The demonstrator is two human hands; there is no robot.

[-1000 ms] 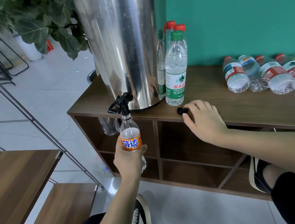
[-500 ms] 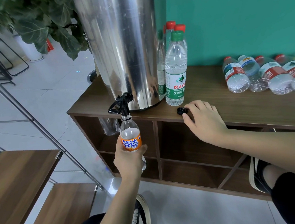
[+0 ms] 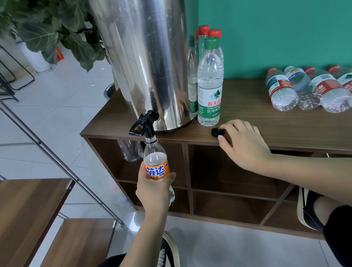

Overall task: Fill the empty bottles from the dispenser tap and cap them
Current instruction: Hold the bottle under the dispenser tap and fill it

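The left hand [image 3: 154, 193] grips the orange-labelled bottle [image 3: 156, 166] under the black tap [image 3: 146, 124]; the right hand [image 3: 243, 145] has relaxed fingers [image 3: 226, 127] touching the black cap [image 3: 215, 132] on the desk [image 3: 275, 125].

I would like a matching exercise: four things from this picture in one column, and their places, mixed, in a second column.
1. orange-label bottle
2. black cap
3. green-cap bottle
4. red-cap bottles

a. lying at the shelf top's right end
b. standing beside the steel dispenser
c. held under the black tap by the left hand
d. at the right hand fingertips

Pairs: 1-c, 2-d, 3-b, 4-a
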